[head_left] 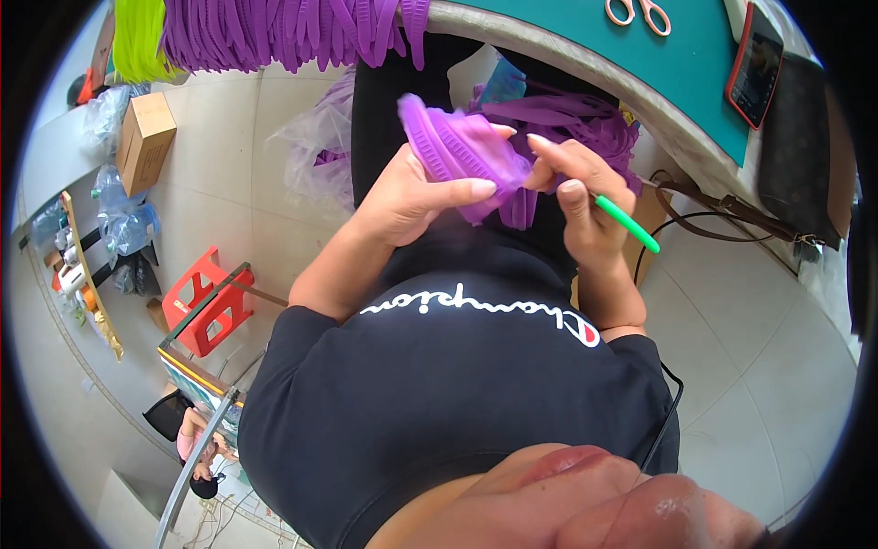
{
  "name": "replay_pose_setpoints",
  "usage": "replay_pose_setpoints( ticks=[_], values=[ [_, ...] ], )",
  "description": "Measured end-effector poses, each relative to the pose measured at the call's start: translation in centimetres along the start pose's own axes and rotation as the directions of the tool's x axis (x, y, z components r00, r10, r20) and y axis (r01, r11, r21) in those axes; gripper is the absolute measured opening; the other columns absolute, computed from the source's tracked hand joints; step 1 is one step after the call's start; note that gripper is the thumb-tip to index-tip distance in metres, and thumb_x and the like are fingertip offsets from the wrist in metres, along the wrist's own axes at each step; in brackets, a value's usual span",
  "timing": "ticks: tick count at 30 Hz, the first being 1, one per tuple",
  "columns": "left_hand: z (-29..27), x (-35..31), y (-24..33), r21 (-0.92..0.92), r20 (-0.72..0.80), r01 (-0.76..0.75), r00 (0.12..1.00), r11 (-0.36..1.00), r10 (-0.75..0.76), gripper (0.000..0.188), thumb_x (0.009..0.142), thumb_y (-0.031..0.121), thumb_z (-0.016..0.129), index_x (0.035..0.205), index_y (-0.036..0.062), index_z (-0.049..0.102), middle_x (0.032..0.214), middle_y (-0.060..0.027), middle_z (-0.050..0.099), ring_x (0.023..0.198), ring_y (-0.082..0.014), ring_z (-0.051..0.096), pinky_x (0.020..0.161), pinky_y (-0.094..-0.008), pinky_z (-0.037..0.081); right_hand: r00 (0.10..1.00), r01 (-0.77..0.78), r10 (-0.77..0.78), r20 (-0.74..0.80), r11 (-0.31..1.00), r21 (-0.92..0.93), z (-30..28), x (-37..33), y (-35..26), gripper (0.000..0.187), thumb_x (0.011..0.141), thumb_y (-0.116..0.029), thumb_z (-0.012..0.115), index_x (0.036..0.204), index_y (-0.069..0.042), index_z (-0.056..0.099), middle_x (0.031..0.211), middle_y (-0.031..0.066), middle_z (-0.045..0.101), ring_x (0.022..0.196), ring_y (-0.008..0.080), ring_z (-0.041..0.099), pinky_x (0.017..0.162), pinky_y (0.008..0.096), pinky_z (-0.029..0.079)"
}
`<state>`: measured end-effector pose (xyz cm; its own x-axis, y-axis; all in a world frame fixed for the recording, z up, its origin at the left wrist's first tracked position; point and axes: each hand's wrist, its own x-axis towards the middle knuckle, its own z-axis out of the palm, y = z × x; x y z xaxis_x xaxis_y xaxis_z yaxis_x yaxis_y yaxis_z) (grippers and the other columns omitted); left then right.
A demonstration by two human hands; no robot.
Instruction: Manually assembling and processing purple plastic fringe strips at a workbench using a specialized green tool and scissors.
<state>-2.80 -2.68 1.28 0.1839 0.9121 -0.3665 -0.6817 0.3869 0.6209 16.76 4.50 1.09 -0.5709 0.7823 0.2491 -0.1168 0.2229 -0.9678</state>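
My left hand (402, 197) is closed around a bunch of ribbed, soft-looking purple straps (448, 151), its thumb lying across them. Part of the bunch is smeared by motion. Facing it, my right hand (590, 192) holds a slim tool with a green handle (627, 223), which sticks out below the fingers. The tool's working end is hidden. The right fingertips are bent at the near edge of the bunch, and I cannot tell whether they pinch a strap. Beyond my hands, a heap of loose purple straps (581, 123) lies over my lap.
More purple straps (274, 32) hang off the far table edge beside lime-green ones (137, 41). On the green tabletop (567, 32) are pink-handled scissors (640, 14) and a phone (755, 69). A brown bag (800, 151) is at right. Leftward stand a red stool (210, 306) and a cardboard box (146, 142); another person (201, 448) is farther off.
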Motion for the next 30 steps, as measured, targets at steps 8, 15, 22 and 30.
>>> replay_pose_setpoints(
  ticks=[8, 15, 22, 30],
  values=[
    [1.6, 0.6, -0.5, 0.222, -0.133, -0.194, 0.965, 0.956, 0.227, 0.044, 0.081, -0.001, 0.07, 0.123, -0.0001, 0.054, 0.102, -0.0071, 0.064, 0.091, -0.0122, 0.062, 0.076, -0.0261, 0.052, 0.989, -0.054, 0.088, -0.123, 0.964, 0.259, 1.9, -0.9, 1.1, 0.022, 0.097, -0.023, 0.054, 0.095, -0.001, 0.052, 0.085, 0.0105, 0.057, 0.073, 0.0122, 0.053, 0.066, 0.0222, 0.042],
    [1.7, 0.5, -0.3, 0.271, -0.144, -0.192, 0.961, 0.943, 0.237, 0.043, 0.082, 0.0, 0.071, 0.121, -0.0007, 0.054, 0.109, -0.0082, 0.063, 0.094, -0.0122, 0.062, 0.079, -0.0259, 0.052, 0.991, -0.058, 0.084, -0.105, 0.972, 0.229, 1.9, -0.9, 1.9, 0.019, 0.096, -0.02, 0.055, 0.095, -0.001, 0.051, 0.089, 0.0109, 0.056, 0.076, 0.0123, 0.054, 0.069, 0.0223, 0.043],
    [1.8, 0.7, -0.4, 0.278, -0.152, -0.214, 0.953, 0.936, 0.263, 0.042, 0.081, -0.001, 0.07, 0.12, -0.0006, 0.054, 0.112, -0.0074, 0.062, 0.095, -0.012, 0.062, 0.079, -0.0253, 0.052, 0.99, -0.045, 0.081, -0.119, 0.96, 0.275, 1.7, -0.9, 1.5, 0.019, 0.096, -0.02, 0.057, 0.095, -0.001, 0.052, 0.089, 0.0108, 0.056, 0.076, 0.0126, 0.054, 0.069, 0.0223, 0.044],
    [2.0, 0.8, -0.3, 0.281, -0.141, -0.214, 0.955, 0.936, 0.26, 0.038, 0.082, -0.002, 0.069, 0.117, -0.0012, 0.055, 0.11, -0.0067, 0.063, 0.093, -0.0112, 0.062, 0.077, -0.0241, 0.052, 0.993, 0.011, 0.001, -0.117, 0.994, 0.105, 1.5, -0.9, 2.3, 0.013, 0.092, -0.012, 0.061, 0.094, -0.001, 0.056, 0.087, 0.0108, 0.058, 0.075, 0.0155, 0.056, 0.068, 0.024, 0.046]
  ],
)
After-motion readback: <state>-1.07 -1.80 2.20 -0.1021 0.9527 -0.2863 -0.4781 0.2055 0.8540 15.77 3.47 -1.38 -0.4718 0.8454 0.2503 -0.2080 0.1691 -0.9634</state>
